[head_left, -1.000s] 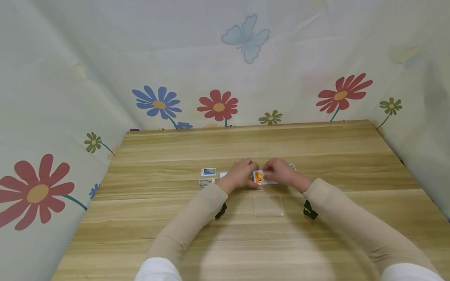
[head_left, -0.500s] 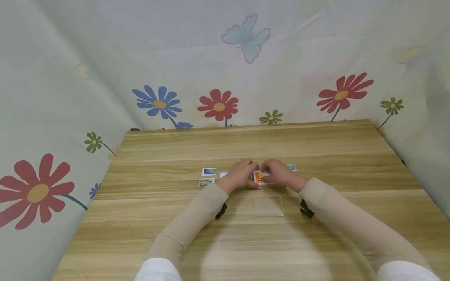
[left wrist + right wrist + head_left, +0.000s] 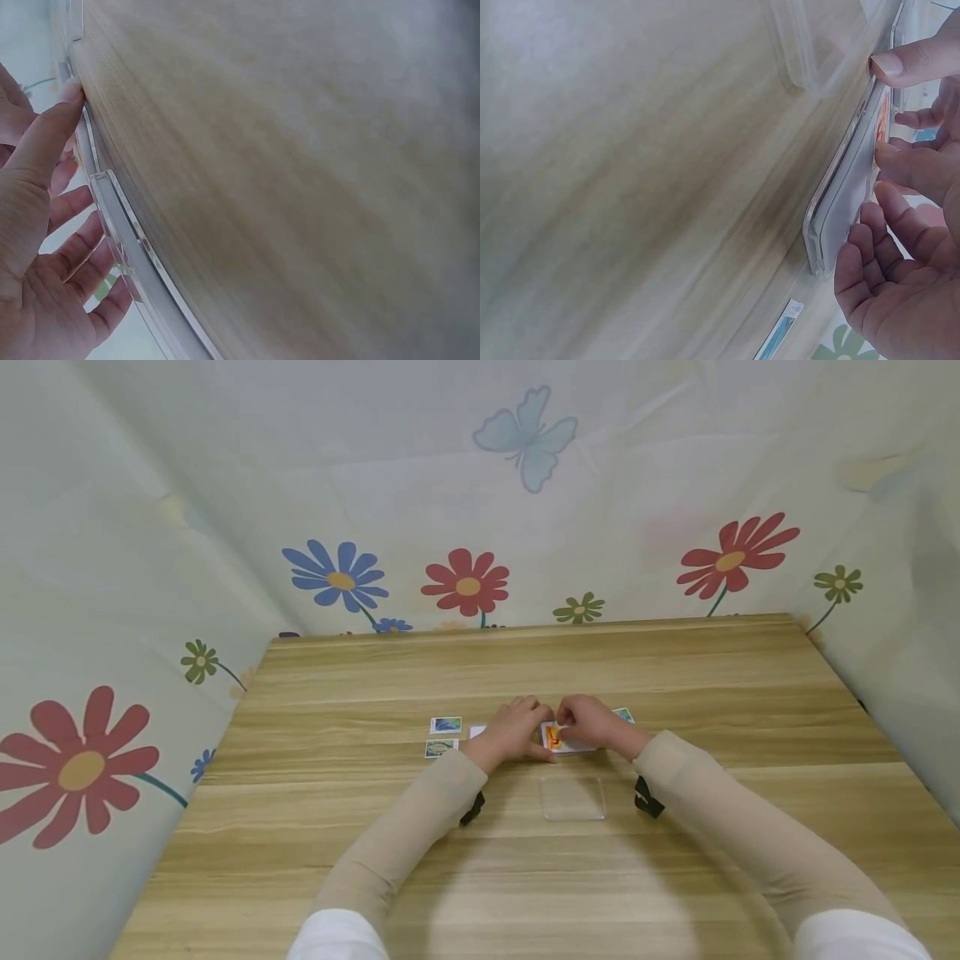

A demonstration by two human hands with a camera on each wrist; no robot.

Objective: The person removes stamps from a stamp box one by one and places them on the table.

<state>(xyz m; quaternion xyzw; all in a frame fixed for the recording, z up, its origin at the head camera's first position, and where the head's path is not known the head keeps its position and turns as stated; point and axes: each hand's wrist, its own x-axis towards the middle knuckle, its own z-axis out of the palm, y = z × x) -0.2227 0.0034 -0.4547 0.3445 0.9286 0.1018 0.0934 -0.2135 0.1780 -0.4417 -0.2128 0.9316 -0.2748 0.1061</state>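
Observation:
My left hand (image 3: 516, 731) spans the left end of a shallow clear plastic case (image 3: 832, 195). Its thumb (image 3: 52, 135) lies along the near edge, with the index finger at the far side. White content fills the case, and an orange picture card (image 3: 553, 738) lies on top at the left. With thumb and bent fingers, my right hand (image 3: 594, 724) pinches at this card; the exact contact is partly hidden. A second clear case with white content (image 3: 124, 217) sits under and beside the left hand's other fingers. Closer to me lies a clear plastic lid or tray (image 3: 573, 799).
Two small picture cards, one blue-green (image 3: 446, 725) and one greenish (image 3: 441, 748), lie left of the left hand. Another picture card (image 3: 623, 716) shows behind the right wrist. Everything rests on a wooden table (image 3: 360, 677), with a flowered cloth (image 3: 622, 485) behind it.
The right hand and forearm have shifted slightly left over the case, uncovering more of the card behind the right wrist. The left hand has stayed in place.

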